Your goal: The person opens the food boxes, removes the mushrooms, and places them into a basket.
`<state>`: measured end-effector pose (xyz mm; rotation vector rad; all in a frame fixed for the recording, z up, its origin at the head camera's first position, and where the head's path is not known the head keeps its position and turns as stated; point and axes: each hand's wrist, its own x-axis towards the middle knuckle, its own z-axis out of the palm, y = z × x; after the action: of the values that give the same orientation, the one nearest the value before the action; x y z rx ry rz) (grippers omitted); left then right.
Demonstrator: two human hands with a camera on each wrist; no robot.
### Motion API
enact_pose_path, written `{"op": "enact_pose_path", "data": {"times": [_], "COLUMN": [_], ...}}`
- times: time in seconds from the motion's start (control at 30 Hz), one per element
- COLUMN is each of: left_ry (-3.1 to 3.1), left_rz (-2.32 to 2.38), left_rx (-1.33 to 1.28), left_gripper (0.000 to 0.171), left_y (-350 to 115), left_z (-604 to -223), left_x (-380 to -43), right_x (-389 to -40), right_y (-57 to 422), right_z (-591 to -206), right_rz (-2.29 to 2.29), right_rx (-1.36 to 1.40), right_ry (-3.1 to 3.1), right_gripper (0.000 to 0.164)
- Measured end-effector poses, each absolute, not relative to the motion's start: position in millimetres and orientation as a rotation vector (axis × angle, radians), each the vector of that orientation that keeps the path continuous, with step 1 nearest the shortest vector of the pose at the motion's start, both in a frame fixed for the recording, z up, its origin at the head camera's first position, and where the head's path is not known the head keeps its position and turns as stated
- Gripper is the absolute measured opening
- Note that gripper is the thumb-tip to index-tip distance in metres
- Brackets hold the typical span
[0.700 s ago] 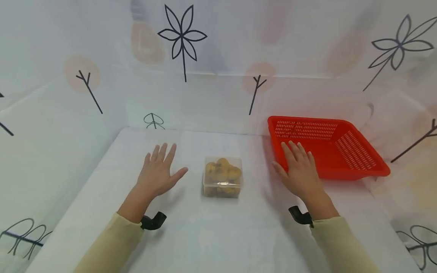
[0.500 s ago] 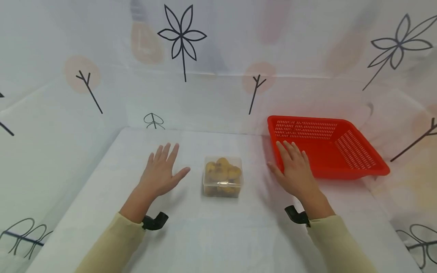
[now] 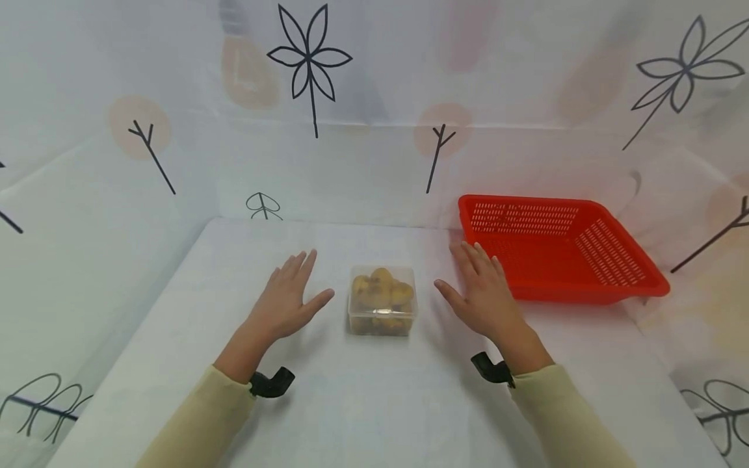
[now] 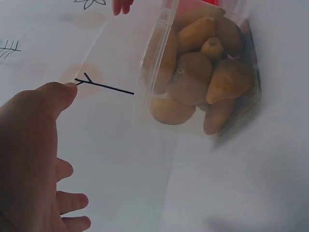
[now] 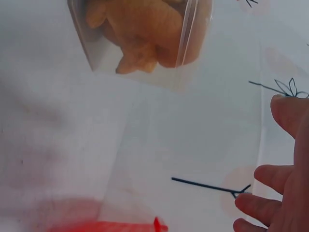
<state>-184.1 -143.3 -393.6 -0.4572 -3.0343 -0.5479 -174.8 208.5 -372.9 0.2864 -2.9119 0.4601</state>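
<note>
A clear plastic box (image 3: 383, 312) with a lid stands on the white table in the head view. Inside it are several yellow-brown rounded lumps (image 4: 193, 72), whose exact kind I cannot tell. My left hand (image 3: 285, 302) hovers to the left of the box, fingers straight and thumb spread toward it. On the other side my right hand (image 3: 484, 296) is held in the air with straight fingers, its thumb pointing at the box. Neither hand touches the box, and both hold nothing. Each wrist view shows part of the box apart from the thumb and fingers.
A red plastic basket (image 3: 562, 289) with slotted walls sits at the back right, partly behind my right hand. White cloth (image 3: 363, 169) with drawn flowers and twigs rises at the back and sides. Each wrist carries a small black camera mount (image 3: 272, 382).
Both hands have moved inward toward the box, the right one farther, leaving its place in front of the basket's left part. The box and basket have stayed put.
</note>
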Motion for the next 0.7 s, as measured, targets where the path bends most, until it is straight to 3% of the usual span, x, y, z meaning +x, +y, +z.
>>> {"op": "enact_pose_path", "data": {"times": [0.7], "left_ry": [-3.096], "left_rz": [-0.845], "left_rx": [-0.477], "left_gripper": [0.094], "left_y": [-133], "left_z": [-418], "left_x": [-187], "right_x": [-174], "right_y": [181], "right_z": [-385], "right_rz": [0.398], "right_rx": [0.498], "right_ry": [-2.876], "right_gripper": [0.079]}}
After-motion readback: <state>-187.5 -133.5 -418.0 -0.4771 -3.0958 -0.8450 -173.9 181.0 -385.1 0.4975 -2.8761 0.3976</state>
